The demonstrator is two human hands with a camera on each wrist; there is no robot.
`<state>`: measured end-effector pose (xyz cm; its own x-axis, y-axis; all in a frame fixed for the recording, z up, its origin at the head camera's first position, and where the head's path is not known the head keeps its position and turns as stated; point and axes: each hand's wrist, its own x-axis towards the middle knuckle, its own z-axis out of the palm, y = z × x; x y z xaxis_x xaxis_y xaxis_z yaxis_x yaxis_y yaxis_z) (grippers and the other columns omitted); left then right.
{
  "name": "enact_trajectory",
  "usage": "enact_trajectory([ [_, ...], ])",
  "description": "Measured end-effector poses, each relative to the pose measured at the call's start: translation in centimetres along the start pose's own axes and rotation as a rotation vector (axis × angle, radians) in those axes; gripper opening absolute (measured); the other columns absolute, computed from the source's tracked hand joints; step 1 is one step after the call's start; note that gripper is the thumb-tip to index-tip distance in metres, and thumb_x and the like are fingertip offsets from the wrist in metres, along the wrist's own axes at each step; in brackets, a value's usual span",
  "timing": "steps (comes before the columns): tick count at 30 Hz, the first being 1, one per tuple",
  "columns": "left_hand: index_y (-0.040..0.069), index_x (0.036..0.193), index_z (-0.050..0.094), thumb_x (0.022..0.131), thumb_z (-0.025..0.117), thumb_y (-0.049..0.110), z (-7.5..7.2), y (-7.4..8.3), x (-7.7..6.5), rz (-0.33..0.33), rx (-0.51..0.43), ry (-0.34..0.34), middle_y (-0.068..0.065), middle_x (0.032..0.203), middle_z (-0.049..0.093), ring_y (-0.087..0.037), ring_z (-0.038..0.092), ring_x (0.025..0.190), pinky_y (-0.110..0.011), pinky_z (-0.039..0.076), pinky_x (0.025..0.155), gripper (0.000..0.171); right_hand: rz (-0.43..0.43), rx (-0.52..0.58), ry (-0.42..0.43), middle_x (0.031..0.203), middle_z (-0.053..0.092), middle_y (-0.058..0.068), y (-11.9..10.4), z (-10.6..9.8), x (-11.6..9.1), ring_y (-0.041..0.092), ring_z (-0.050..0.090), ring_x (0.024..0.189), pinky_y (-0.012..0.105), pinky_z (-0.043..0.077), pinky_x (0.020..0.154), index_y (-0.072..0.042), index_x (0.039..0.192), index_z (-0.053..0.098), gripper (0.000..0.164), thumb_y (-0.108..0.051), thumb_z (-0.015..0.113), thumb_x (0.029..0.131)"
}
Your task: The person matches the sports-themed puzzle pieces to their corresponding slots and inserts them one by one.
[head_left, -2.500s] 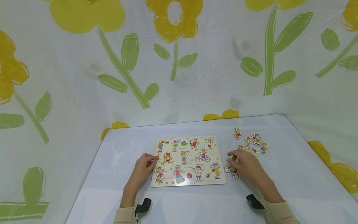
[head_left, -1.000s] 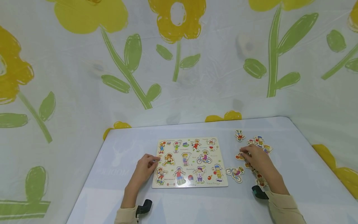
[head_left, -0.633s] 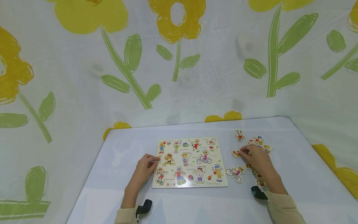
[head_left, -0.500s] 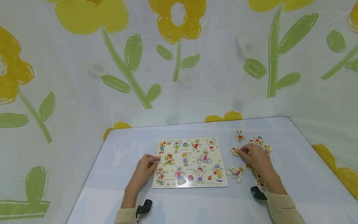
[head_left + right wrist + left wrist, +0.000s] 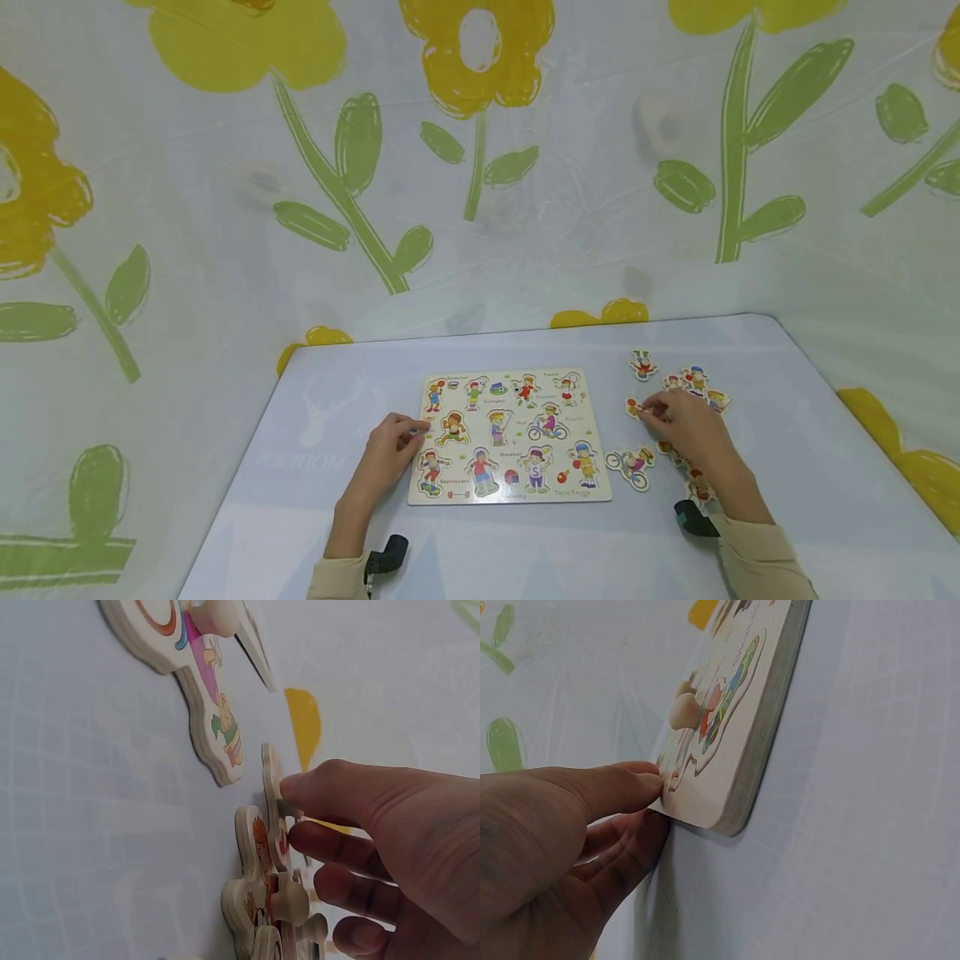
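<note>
In the head view, a wooden peg puzzle board (image 5: 476, 431) printed with sports figures lies mid-table. My left hand (image 5: 390, 454) is at its left edge; in the left wrist view the thumb (image 5: 630, 791) lies on top at the corner, with fingers below, gripping it. My right hand (image 5: 690, 425) pinches a small wooden puzzle piece (image 5: 632, 407) with a red ball on it. The right wrist view shows thumb and index finger at the peg (image 5: 289, 812) of that piece, which stays low at the table. A bicycle puzzle piece (image 5: 632, 468) lies nearby, between board and hand.
Several loose pieces (image 5: 696, 379) lie beyond the right hand, and more (image 5: 699, 486) lie partly hidden beneath its wrist. One piece (image 5: 642, 364) sits apart toward the back. A flowered cloth (image 5: 570, 242) hangs behind the table.
My right hand has moved right from beside the bicycle piece and taken hold of the red-ball piece, drawing it slightly left from the other pieces. My left hand stays at the board.
</note>
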<state>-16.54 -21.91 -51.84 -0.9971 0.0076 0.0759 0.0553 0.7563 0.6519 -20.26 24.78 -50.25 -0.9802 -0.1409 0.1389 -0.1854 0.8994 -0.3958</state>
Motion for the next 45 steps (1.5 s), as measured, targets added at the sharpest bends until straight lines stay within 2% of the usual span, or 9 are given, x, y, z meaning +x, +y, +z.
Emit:
enact_trajectory([
  [6,0.012,0.110,0.074,0.090,0.069,0.007,-0.1,0.1,-0.1,0.001,-0.007,0.000,-0.005,0.102,0.060,-0.010,0.052,0.077,-0.019,0.045,0.065,0.022,-0.016,0.029,-0.027,0.088,0.069,0.002,0.0,-0.1,0.0,0.015,0.060,0.077,0.035,0.050,0.066,-0.011,0.098,0.074,0.012,-0.017,0.069,0.090],
  [18,0.012,0.111,0.073,0.090,0.068,0.007,-0.1,0.1,-0.1,0.011,-0.003,0.000,-0.005,0.102,0.060,-0.009,0.053,0.076,-0.019,0.045,0.064,0.021,-0.036,0.057,-0.031,0.091,0.069,0.005,0.0,0.0,-0.2,0.016,0.060,0.078,0.035,0.051,0.067,-0.008,0.101,0.073,0.015,-0.010,0.067,0.087],
  [30,0.012,0.110,0.073,0.090,0.068,0.007,0.3,-0.2,0.1,0.032,-0.003,0.008,-0.005,0.102,0.060,-0.009,0.053,0.077,-0.019,0.046,0.065,0.021,-0.050,0.047,-0.015,0.091,0.068,0.006,0.1,0.2,-0.2,0.017,0.060,0.079,0.036,0.050,0.068,-0.007,0.100,0.073,0.015,-0.009,0.069,0.086],
  [33,0.013,0.111,0.073,0.090,0.069,0.008,0.3,-0.3,0.0,0.021,-0.007,0.011,-0.004,0.102,0.060,-0.009,0.054,0.077,-0.019,0.046,0.065,0.021,-0.052,0.039,-0.011,0.091,0.068,0.006,0.1,0.3,-0.1,0.017,0.061,0.079,0.036,0.051,0.069,-0.007,0.100,0.074,0.014,-0.009,0.069,0.086],
  [45,0.013,0.111,0.073,0.090,0.069,0.009,0.3,-0.3,0.1,0.015,-0.009,0.005,-0.004,0.102,0.060,-0.009,0.054,0.078,-0.019,0.046,0.065,0.021,-0.042,0.058,-0.031,0.091,0.068,0.004,-1.2,0.5,0.1,0.017,0.057,0.080,0.035,0.048,0.071,-0.009,0.103,0.073,0.015,-0.013,0.070,0.089],
])
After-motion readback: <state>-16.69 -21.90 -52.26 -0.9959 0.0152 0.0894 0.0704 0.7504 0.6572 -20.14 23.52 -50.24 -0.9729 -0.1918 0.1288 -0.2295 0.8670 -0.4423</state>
